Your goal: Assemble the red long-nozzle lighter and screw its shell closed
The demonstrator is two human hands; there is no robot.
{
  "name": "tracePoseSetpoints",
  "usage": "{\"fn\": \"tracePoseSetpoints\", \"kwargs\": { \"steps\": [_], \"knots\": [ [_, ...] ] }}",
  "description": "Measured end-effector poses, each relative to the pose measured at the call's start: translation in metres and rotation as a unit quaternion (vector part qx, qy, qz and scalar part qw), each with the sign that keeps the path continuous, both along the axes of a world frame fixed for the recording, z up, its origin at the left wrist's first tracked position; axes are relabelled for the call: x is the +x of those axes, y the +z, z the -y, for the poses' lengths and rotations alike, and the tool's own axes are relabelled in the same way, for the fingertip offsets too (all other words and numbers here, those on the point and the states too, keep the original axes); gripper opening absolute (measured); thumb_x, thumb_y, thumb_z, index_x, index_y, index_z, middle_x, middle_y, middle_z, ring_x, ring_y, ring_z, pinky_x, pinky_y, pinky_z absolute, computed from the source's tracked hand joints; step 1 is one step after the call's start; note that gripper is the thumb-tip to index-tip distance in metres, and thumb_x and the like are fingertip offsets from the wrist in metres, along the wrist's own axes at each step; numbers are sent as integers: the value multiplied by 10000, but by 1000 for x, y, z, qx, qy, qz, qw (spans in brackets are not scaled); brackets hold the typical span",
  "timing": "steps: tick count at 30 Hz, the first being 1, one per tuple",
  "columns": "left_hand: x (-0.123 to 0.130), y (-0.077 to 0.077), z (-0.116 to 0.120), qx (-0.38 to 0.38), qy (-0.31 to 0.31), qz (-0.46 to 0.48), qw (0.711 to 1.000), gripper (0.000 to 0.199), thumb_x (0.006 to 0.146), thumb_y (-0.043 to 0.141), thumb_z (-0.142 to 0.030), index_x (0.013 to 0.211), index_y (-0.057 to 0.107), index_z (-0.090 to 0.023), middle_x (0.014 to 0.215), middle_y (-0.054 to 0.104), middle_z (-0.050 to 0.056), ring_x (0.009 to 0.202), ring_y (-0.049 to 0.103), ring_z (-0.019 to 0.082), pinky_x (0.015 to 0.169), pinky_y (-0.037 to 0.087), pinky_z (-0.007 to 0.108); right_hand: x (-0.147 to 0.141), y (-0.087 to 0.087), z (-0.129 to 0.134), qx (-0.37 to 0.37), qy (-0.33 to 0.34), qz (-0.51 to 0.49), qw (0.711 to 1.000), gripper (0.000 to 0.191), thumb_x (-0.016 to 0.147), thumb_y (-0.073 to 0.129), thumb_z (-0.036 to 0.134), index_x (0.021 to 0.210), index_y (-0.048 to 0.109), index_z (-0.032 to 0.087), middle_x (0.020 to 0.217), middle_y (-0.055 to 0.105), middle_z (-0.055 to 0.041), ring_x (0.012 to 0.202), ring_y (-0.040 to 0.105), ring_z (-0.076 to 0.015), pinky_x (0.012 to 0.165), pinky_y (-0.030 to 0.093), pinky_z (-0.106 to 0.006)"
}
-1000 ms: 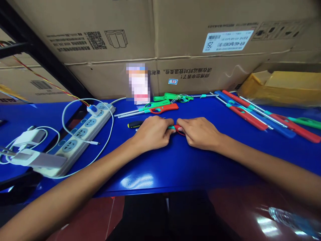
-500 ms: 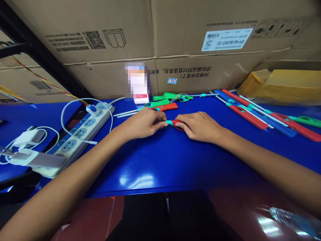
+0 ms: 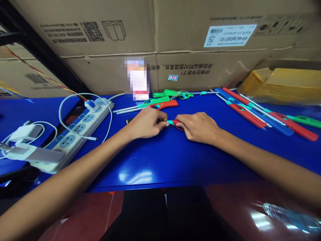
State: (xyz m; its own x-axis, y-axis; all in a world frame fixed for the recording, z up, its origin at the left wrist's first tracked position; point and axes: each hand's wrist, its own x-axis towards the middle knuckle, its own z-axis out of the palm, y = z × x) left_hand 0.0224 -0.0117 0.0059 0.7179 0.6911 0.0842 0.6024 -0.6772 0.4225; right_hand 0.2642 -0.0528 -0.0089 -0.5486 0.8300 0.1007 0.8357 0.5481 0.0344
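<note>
Between my two hands, just above the blue table, is a red stick lighter with a teal collar. My right hand is closed around its red handle. The thumb and fingers of my left hand pinch it by the teal collar; whatever lies inside that fist is hidden. A black and yellow tip shows behind my left wrist, and I cannot tell what it belongs to. Just beyond my hands lie an orange-red lighter and a green lighter, their metal rods pointing left.
Several red, blue and green lighters lie at the right. A power strip with white cables stands left. A lit phone leans on the cardboard box at the back. A yellow taped parcel sits back right.
The view has shifted slightly. Both hands keep their hold on the lighter. The black and yellow tip behind my left wrist now shows.
</note>
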Motion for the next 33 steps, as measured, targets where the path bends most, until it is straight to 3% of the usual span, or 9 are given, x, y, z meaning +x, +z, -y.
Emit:
{"fn": "tracePoseSetpoints", "kwargs": {
  "steps": [8, 14, 21, 25, 33],
  "knots": [
    [3, -4, 2, 16, -1, 6, 1000, 238, 954, 625, -269, 731, 658, -192, 622, 573, -23, 578, 443, 143, 613, 271, 328, -2, -1, 4, 3, -15, 25, 1000, 299, 1097, 449, 291, 1176, 728, 217, 1026, 840, -87, 751, 694, -257, 629, 166, -392],
    [3, -2, 4, 20, 5, 5, 1000, 247, 965, 634, -270, 731, 644, -193, 590, 526, -33, 557, 403, 137, 600, 263, 324, -1, -2, 4, -3, -10, 7, 1000, 263, 1064, 469, 248, 1108, 726, 223, 1003, 835, -69, 742, 686, -250, 630, 165, -387],
    [1, 0, -1, 22, -21, 2, 1000, 209, 1028, 618, -330, 945, 718, -166, 769, 686, 17, 662, 572, 167, 634, 338, 302, -4, 4, -7, -37, 7, -57, 998, 264, 1109, 474, 314, 1073, 719, 223, 1034, 825, -64, 825, 709, -244, 641, 225, -362],
    [3, -2, -2, 30, -40, -6, 999, 248, 1072, 579, -342, 1044, 738, -154, 919, 768, 65, 781, 658, 200, 713, 397, 313, -2, 4, -12, -55, 10, -86, 995, 279, 1124, 482, 347, 1160, 727, 220, 1018, 819, -81, 863, 719, -252, 675, 280, -347],
    [10, -5, 3, 47, -5, -8, 999, 253, 1049, 599, -350, 925, 722, -167, 741, 697, 31, 626, 557, 173, 627, 324, 310, -2, 1, -9, -52, 7, -70, 996, 276, 1124, 476, 341, 1117, 720, 212, 1009, 814, -84, 800, 679, -240, 661, 256, -353]
  ]
}}
